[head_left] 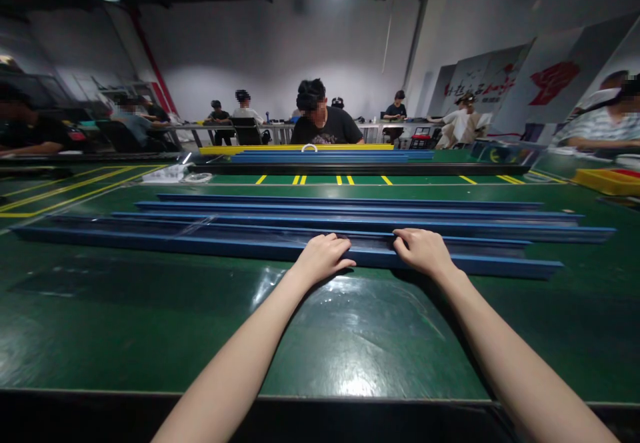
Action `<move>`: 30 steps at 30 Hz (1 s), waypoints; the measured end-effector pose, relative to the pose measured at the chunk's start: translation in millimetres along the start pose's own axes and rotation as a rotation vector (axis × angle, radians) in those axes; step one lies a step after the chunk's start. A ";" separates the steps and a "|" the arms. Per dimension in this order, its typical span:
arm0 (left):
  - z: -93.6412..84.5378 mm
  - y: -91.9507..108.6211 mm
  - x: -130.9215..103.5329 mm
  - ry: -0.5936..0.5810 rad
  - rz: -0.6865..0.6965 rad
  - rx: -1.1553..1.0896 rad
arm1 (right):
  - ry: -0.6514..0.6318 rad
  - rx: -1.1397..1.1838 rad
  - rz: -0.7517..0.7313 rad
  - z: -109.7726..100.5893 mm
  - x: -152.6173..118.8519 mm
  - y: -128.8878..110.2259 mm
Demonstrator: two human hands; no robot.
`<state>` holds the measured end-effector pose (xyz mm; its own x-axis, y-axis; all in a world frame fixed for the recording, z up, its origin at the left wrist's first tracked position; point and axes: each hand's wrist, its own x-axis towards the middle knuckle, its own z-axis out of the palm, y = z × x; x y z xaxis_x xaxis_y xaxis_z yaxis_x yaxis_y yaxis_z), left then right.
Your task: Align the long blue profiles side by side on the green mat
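Observation:
A long blue channel strip (200, 246) lies across the green table, nearest to me, its walls standing up. Over its front wall, near the middle, my left hand (326, 255) is closed, thumb on the near side and fingers curled over the top. A short way to the right, my right hand (424, 251) grips the same strip with bent fingers. Clear plastic film (193, 227) stretches over the strip's left part. Just behind it, more blue channel strips (350, 218) lie roughly parallel. Both palms are hidden.
Clear film (360, 310) lies on the green tabletop (150, 350) before me. Farther back are a black strip (360, 169), blue strips and a yellow strip (260, 149). A yellow tray (607, 182) stands at right. A person (327, 116) faces me across the table; others sit around.

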<state>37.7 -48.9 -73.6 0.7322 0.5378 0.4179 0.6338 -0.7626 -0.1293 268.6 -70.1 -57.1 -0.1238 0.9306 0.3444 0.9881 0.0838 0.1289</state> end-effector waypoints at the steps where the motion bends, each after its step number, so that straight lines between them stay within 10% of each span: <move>1: 0.4 -0.4 0.2 -0.006 -0.011 0.005 | -0.002 0.001 0.003 -0.1 0.1 -0.4; 30: -1.1 0.8 2.9 -0.073 -0.075 0.009 | -0.007 0.012 -0.003 1.4 0.5 0.1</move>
<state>40.0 -48.3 -71.4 0.6984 0.6183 0.3604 0.6897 -0.7160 -0.1081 268.8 -69.1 -58.3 -0.1259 0.9330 0.3372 0.9888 0.0906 0.1184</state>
